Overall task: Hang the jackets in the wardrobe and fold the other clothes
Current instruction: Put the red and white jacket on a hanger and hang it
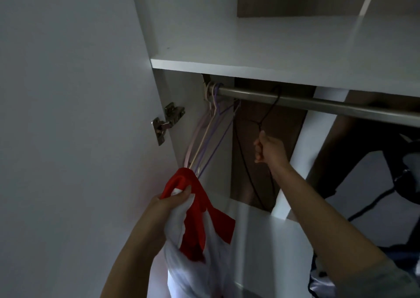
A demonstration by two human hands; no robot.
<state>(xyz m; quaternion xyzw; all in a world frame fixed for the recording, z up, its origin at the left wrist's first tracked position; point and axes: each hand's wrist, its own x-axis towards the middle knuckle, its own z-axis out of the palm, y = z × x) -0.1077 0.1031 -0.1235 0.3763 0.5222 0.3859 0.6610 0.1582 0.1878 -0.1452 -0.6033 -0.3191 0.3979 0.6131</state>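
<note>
Two hands work: the left hand grips a red-and-white jacket hanging lengthwise downward below the rail; the right hand, fingers closed, holds a black hanger hooked there.

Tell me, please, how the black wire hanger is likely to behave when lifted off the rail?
The black wire hanger looks thin, so probably light and slightly springy. Hooked on the rail, it may swing or snag. The right hand grips its neck.

red-and-white fabric jacket: bunched, hanging limp, low before wardrobe opening | thin black wire hanger: hooked over metal rail | pastel plastic hangers: clustered at rail's left end, tilted
</note>
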